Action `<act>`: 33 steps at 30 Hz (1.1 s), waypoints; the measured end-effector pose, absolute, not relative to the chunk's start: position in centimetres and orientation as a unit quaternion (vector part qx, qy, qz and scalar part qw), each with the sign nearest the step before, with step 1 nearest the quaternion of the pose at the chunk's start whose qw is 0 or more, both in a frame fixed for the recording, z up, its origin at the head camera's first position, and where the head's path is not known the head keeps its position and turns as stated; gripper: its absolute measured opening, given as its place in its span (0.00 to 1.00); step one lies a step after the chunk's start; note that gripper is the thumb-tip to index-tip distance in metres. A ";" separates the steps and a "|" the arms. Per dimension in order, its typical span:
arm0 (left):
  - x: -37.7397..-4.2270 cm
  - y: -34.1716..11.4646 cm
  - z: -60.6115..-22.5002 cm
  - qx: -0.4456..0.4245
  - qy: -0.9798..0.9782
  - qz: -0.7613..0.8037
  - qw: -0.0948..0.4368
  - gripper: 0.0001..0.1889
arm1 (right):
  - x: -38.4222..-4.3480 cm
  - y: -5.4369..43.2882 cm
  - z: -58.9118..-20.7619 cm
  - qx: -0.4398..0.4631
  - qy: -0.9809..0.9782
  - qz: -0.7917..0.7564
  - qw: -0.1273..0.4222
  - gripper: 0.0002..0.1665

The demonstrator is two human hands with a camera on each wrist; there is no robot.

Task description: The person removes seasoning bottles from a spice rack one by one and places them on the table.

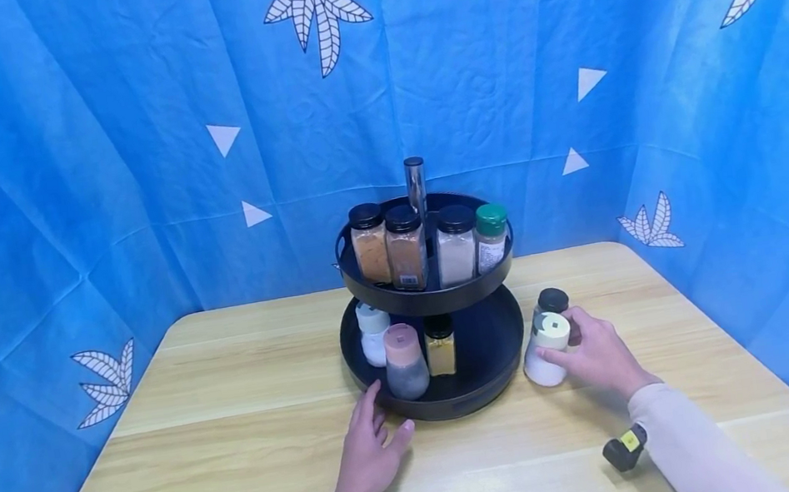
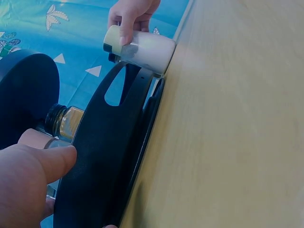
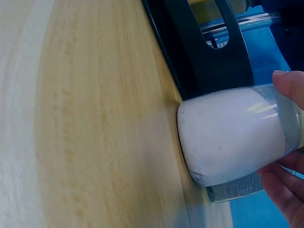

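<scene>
A two-tier black turntable rack (image 1: 455, 407) stands on the table. Beside its right edge, my right hand (image 1: 599, 352) grips a shaker (image 1: 544, 368) with a pale cream lid and white contents; its base (image 3: 187, 142) appears to meet the tabletop. A black-lidded jar (image 1: 552, 301) stands just behind that shaker, partly hidden. At the front left, my left hand (image 1: 371, 455) touches the lower tray's rim (image 2: 102, 156), thumb and fingers spread and loosely bent. Nearest to it on that tray are a pink-lidded shaker (image 1: 406, 366), a white-lidded shaker (image 1: 374, 337) and a small yellow jar (image 1: 441, 349).
The upper tray (image 1: 440, 298) carries several spice jars, one green-lidded (image 1: 492, 236), around a metal post (image 1: 416, 184). Light wood tabletop (image 1: 239, 436) spreads on both sides. Blue patterned cloth (image 1: 463, 85) hangs behind and at the sides.
</scene>
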State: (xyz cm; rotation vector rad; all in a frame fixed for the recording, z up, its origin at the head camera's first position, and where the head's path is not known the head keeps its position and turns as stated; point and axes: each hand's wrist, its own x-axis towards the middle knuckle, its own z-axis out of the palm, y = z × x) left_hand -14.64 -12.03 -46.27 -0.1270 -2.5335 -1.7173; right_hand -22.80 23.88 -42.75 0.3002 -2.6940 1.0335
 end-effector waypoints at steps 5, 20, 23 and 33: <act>-14.7 -12.0 -46.3 -0.041 -0.826 -0.560 0.039 0.40 | -22.9 24.0 -42.9 0.102 -0.922 0.352 0.122 0.35; -14.8 -12.0 -46.3 -0.035 -0.826 -0.561 0.035 0.41 | -22.8 24.0 -42.9 0.118 -0.928 0.329 0.128 0.38; -14.9 -11.9 -46.3 -0.035 -0.826 -0.562 0.037 0.40 | -22.8 24.1 -42.8 0.118 -0.928 0.329 0.127 0.40; -15.0 -11.8 -46.4 -0.034 -0.826 -0.562 0.040 0.40 | -23.3 23.9 -41.5 0.156 -0.914 0.330 0.180 0.36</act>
